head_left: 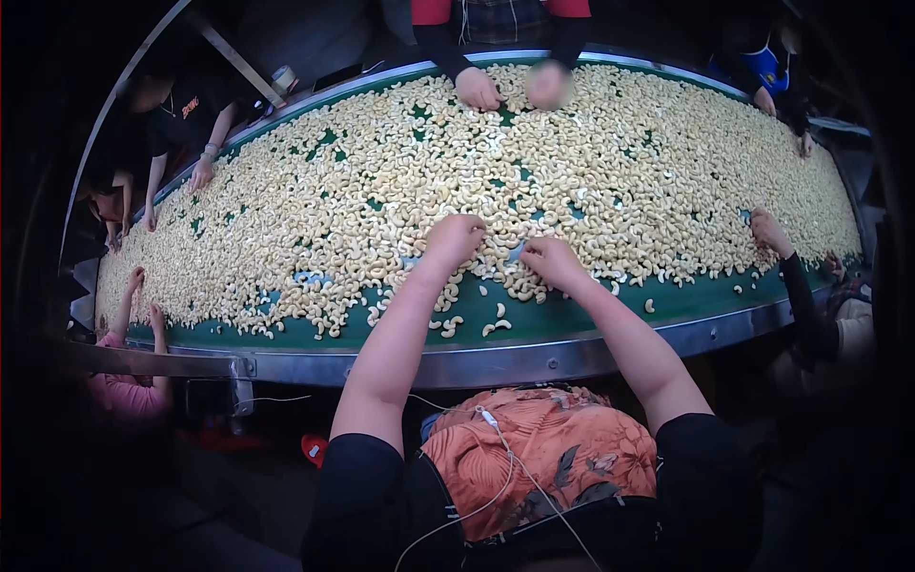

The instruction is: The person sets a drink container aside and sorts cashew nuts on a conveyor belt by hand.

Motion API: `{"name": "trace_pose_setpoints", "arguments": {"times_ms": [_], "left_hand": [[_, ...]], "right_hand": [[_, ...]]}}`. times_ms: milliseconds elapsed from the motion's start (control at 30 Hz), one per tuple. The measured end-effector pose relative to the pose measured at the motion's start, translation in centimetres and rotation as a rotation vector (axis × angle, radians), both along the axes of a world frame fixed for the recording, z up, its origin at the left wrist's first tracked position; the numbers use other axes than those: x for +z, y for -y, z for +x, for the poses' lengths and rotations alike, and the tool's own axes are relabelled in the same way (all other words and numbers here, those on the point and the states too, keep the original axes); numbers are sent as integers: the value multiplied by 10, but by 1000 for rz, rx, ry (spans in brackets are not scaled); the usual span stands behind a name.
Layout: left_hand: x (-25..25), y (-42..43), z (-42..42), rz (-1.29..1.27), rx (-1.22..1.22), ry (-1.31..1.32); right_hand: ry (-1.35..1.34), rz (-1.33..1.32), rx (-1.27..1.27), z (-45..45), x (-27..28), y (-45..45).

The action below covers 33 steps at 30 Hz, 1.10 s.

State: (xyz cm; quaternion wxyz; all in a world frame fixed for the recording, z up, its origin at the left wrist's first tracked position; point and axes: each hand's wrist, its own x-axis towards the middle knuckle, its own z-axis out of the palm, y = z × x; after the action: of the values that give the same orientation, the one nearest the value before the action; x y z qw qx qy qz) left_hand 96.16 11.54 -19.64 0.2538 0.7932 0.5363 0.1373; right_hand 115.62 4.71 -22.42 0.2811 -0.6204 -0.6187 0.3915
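Note:
A thick spread of pale cashew nuts [400,176] covers a green belt [572,313]. My left hand [456,238] rests in the nuts near the middle, fingers curled down and pressed together. A little to its right and nearer to me, my right hand [556,263] is also among the nuts, thumb and fingers drawn in as in a pinch. What either hand holds, if anything, is too small or hidden to make out. A few loose cashews [498,326] lie on the green strip between my forearms.
A metal rail [457,367] runs along the belt's near edge. Across from me, a person's hands [478,89] reach into the nuts. Other people's hands work at the far left [202,173], near left [138,278] and right [767,232]. A white cable [510,456] hangs over my apron.

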Motion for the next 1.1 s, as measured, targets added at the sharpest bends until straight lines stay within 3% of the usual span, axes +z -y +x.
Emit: {"name": "trace_pose_setpoints", "arguments": {"times_ms": [67, 100, 233, 333, 367, 467, 533, 700, 733, 800, 867, 900, 1000, 1067, 1100], "left_hand": [[-14, -9, 15, 98, -70, -221], [-21, -12, 19, 121, -74, -276], [-21, -10, 26, 27, -84, -396], [-11, 1, 22, -102, -22, -296], [-14, 2, 14, -190, -21, -106], [-4, 17, -4, -689, 223, 797], [-1, 28, -3, -808, 257, 1138], [-2, 26, 52, -806, 239, 982], [-4, 24, 67, -773, 193, 905], [-15, 22, 103, -436, 64, 578], [-33, 16, 129, -120, -129, 364], [-22, 22, 144, -6, -102, 194], [-41, 15, 162, 120, -30, -78], [-37, 15, 162, 82, -37, -69], [-38, 15, 158, 21, -18, -31]], "right_hand": [[-128, -58, -71, 21, -8, 8], [-319, -55, -135, 32, -30, 7], [-213, -117, -188, 54, -1, 11], [-53, 101, 31, 46, -10, 4], [62, 128, 106, 39, 3, 7], [359, 327, 270, 19, -12, 5], [484, 224, 330, 8, -23, -3], [574, 15, 509, 13, 5, -1], [327, -164, 487, 22, 10, 5], [-165, -503, 422, 54, 12, 22], [-755, -642, 386, 87, -1, 50], [-1056, -702, 353, 102, -6, 60], [-1070, -648, 223, 138, 10, 78], [-1013, -565, 13, 151, 4, 62], [-825, -478, -60, 155, 3, 51]]}}
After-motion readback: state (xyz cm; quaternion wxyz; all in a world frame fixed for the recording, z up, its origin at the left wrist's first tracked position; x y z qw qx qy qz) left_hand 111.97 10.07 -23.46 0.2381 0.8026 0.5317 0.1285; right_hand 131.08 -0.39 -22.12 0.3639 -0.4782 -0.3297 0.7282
